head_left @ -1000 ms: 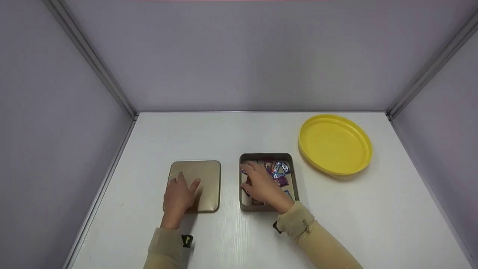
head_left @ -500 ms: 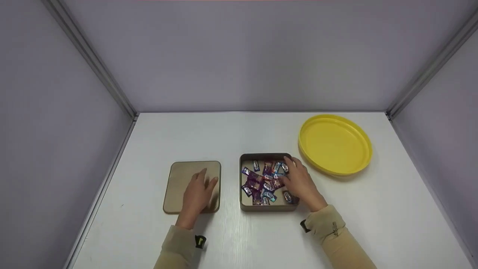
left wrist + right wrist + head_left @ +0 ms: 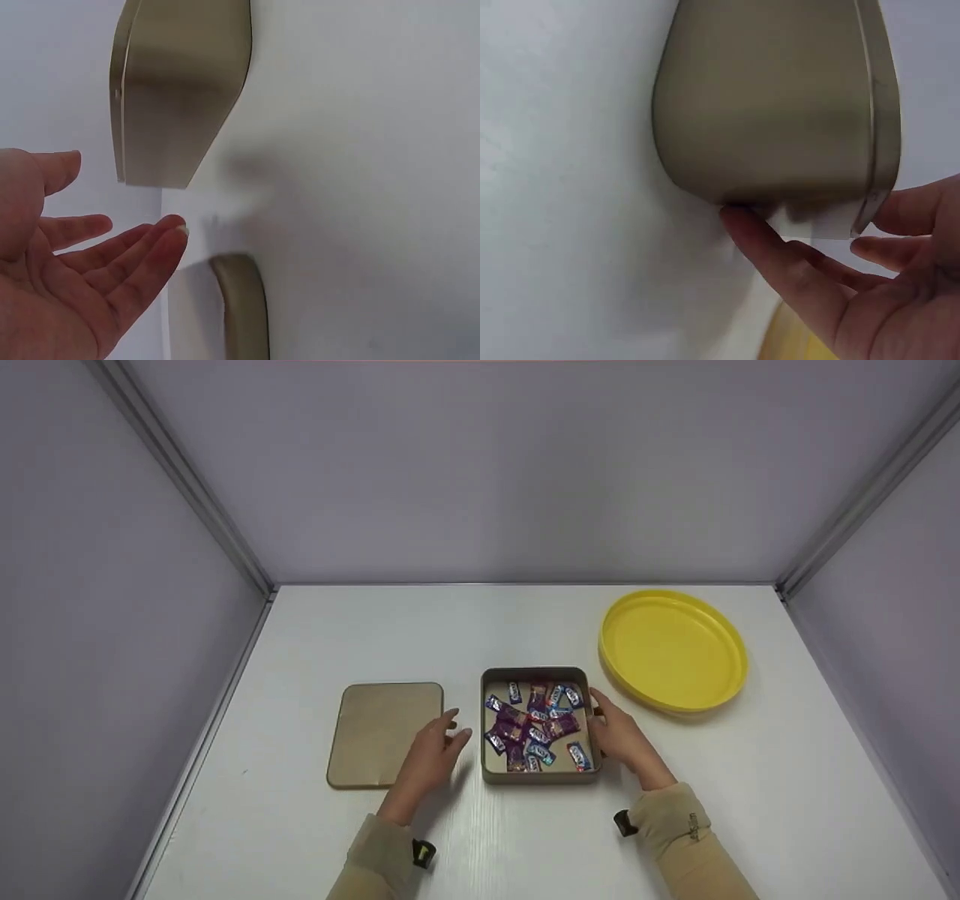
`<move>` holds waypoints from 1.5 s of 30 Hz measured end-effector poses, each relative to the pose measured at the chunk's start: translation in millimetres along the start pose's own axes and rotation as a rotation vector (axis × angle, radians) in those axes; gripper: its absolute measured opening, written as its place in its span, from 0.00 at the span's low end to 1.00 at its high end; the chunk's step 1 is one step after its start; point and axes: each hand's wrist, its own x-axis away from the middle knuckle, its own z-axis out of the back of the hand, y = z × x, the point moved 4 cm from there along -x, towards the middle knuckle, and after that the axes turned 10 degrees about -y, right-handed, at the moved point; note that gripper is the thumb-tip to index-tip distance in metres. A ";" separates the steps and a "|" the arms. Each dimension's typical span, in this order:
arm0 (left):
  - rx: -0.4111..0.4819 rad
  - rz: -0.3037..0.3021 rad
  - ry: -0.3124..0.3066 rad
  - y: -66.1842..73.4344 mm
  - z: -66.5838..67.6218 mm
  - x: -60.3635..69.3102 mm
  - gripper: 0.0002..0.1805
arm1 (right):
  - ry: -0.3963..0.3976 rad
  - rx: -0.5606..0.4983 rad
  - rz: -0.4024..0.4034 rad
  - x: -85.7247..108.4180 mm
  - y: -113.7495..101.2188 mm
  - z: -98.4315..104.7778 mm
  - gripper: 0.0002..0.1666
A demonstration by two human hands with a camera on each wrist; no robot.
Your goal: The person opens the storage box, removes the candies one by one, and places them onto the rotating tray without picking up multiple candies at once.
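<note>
A square gold-brown tin (image 3: 541, 778) stands on the table with several small wrapped candies (image 3: 538, 733) lying inside, in purple and blue wrappers. Against its right wall, my right hand (image 3: 621, 737) rests its fingers (image 3: 761, 236) along the side. The right wrist view shows those fingers fairly straight, one fingertip low by the tin's base. My left hand (image 3: 435, 754) hovers between the tin and the flat lid (image 3: 379, 727), partly over the lid's right edge. Its fingers (image 3: 142, 262) are spread and hold nothing, apart from the tin in the left wrist view.
A round yellow tray (image 3: 675, 652) stands at the back right, close to the tin's far right corner. Grey panels (image 3: 525, 472) enclose the white table (image 3: 450, 630) at the back and both sides.
My right hand has moved from over the candies to the tin's right side. My left hand has shifted right from above the lid towards the tin. Tin and lid have stayed put.
</note>
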 end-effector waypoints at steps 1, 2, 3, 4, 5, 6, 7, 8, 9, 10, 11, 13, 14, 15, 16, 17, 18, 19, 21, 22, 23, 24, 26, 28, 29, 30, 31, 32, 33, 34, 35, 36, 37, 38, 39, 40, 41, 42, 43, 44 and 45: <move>0.026 -0.008 -0.024 1.6 -2.8 -0.9 0.29 | -0.009 -0.025 -0.007 0.0 1.5 -0.1 0.34; 0.054 -0.012 -0.049 3.0 -5.5 -1.8 0.30 | -0.017 -0.047 -0.009 0.1 2.8 -0.3 0.34; 0.085 -0.016 -0.074 4.4 -8.3 -2.8 0.30 | -0.019 -0.064 -0.009 0.4 3.5 -0.4 0.34; 0.115 -0.019 -0.096 6.1 -10.8 -3.6 0.30 | -0.020 -0.079 -0.010 0.5 4.1 -0.4 0.33; 0.141 -0.019 -0.117 7.8 -13.2 -4.2 0.30 | -0.021 -0.097 -0.012 0.4 4.8 -0.7 0.33; 0.163 -0.015 -0.133 9.5 -15.4 -4.6 0.30 | -0.021 -0.109 -0.012 0.4 5.4 -1.0 0.33; 0.187 -0.012 -0.145 11.3 -17.6 -5.0 0.30 | -0.021 -0.119 -0.015 0.4 6.1 -1.4 0.33; 0.202 -0.008 -0.154 12.8 -19.8 -5.7 0.30 | -0.022 -0.124 -0.019 0.4 6.4 -1.9 0.33; 0.211 -0.004 -0.160 13.8 -21.7 -6.1 0.30 | -0.021 -0.126 -0.022 0.4 6.5 -2.3 0.33; 0.208 -0.005 -0.160 14.4 -23.3 -6.2 0.30 | -0.022 -0.126 -0.023 0.1 6.9 -2.8 0.33; 0.209 -0.003 -0.159 14.7 -24.7 -6.4 0.30 | -0.023 -0.125 -0.025 0.0 7.2 -3.2 0.33; 0.211 -0.006 -0.151 14.3 -26.8 -7.3 0.29 | -0.026 -0.125 -0.028 0.2 6.9 -3.9 0.33; 0.207 -0.006 -0.146 13.8 -27.2 -7.8 0.28 | -0.030 -0.127 -0.029 0.2 6.9 -4.1 0.33; 0.206 -0.005 -0.139 13.4 -27.3 -8.1 0.28 | -0.031 -0.128 -0.028 0.3 6.9 -4.3 0.33; 0.204 -0.004 -0.133 13.2 -27.4 -8.7 0.27 | -0.033 -0.134 -0.028 0.3 6.9 -4.4 0.33; 0.207 0.002 -0.128 13.0 -27.4 -9.4 0.27 | -0.033 -0.142 -0.031 0.4 6.7 -4.5 0.33; 0.205 0.008 -0.122 12.9 -27.4 -10.0 0.27 | -0.035 -0.155 -0.029 0.3 6.7 -4.5 0.33; 0.201 0.013 -0.116 12.6 -27.4 -10.7 0.26 | -0.036 -0.170 -0.026 0.2 6.6 -4.5 0.33; 0.197 0.022 -0.103 11.8 -27.4 -11.9 0.26 | -0.038 -0.189 -0.020 -0.7 6.6 -4.7 0.33; 0.194 0.026 -0.095 11.3 -27.4 -12.5 0.26 | -0.036 -0.194 -0.016 -1.2 6.2 -4.6 0.33; 0.189 0.028 -0.086 10.5 -27.2 -13.0 0.26 | -0.037 -0.202 -0.012 -2.1 5.9 -4.7 0.33; 0.186 0.032 -0.078 9.6 -27.1 -13.7 0.26 | -0.042 -0.212 -0.007 -3.0 5.6 -4.9 0.33; 0.182 0.031 -0.063 8.2 -26.8 -14.9 0.26 | -0.051 -0.227 -0.004 -5.1 4.6 -5.1 0.33; 0.178 0.036 -0.048 6.7 -25.9 -16.1 0.26 | -0.056 -0.246 -0.002 -7.4 3.2 -5.3 0.34; 0.179 0.035 -0.043 6.1 -25.3 -16.6 0.26 | -0.058 -0.250 0.000 -8.5 2.6 -5.4 0.34; 0.179 0.039 -0.038 5.2 -24.7 -17.3 0.26 | -0.063 -0.256 0.005 -9.6 1.7 -5.5 0.34; 0.174 0.034 -0.031 4.7 -23.9 -17.9 0.26 | -0.064 -0.258 0.006 -10.7 0.7 -5.6 0.34; 0.171 0.030 -0.025 4.3 -23.0 -18.6 0.26 | -0.062 -0.255 0.006 -11.8 0.0 -5.7 0.34; 0.171 0.036 -0.021 3.7 -22.1 -19.2 0.26 | -0.065 -0.258 0.006 -13.0 -0.7 -6.1 0.33; 0.174 0.040 -0.018 3.2 -21.3 -19.8 0.26 | -0.067 -0.255 0.006 -14.1 -1.5 -6.3 0.33; 0.175 0.044 -0.015 2.7 -20.5 -20.5 0.26 | -0.068 -0.249 0.004 -15.3 -2.1 -6.6 0.33; 0.174 0.051 -0.015 2.2 -19.8 -21.1 0.26 | -0.072 -0.254 0.002 -16.5 -2.5 -7.1 0.33; 0.175 0.054 -0.016 2.0 -19.2 -21.8 0.26 | -0.073 -0.247 -0.001 -17.7 -3.0 -7.4 0.33; 0.181 0.065 -0.015 1.8 -18.6 -22.3 0.26 | -0.073 -0.243 -0.005 -18.9 -3.5 -7.4 0.33; 0.184 0.073 -0.014 1.7 -18.0 -23.0 0.26 | -0.075 -0.242 -0.009 -20.0 -4.0 -7.3 0.33; 0.183 0.074 -0.013 1.2 -17.6 -24.0 0.26 | -0.072 -0.232 -0.011 -21.0 -4.5 -7.0 0.33; 0.179 0.075 -0.012 0.9 -17.4 -24.9 0.26 | -0.072 -0.224 -0.013 -22.0 -4.8 -6.9 0.33; 0.175 0.075 -0.012 0.9 -16.9 -25.5 0.26 | -0.074 -0.217 -0.013 -22.9 -5.1 -6.8 0.33; 0.172 0.075 -0.012 1.2 -16.5 -26.1 0.26 | -0.076 -0.210 -0.012 -23.5 -5.4 -6.6 0.33; 0.172 0.079 -0.012 1.5 -16.2 -26.4 0.26 | -0.075 -0.209 -0.014 -24.1 -5.7 -6.1 0.33; 0.167 0.077 -0.018 1.6 -16.2 -26.8 0.26 | -0.076 -0.204 -0.013 -24.5 -5.9 -5.9 0.33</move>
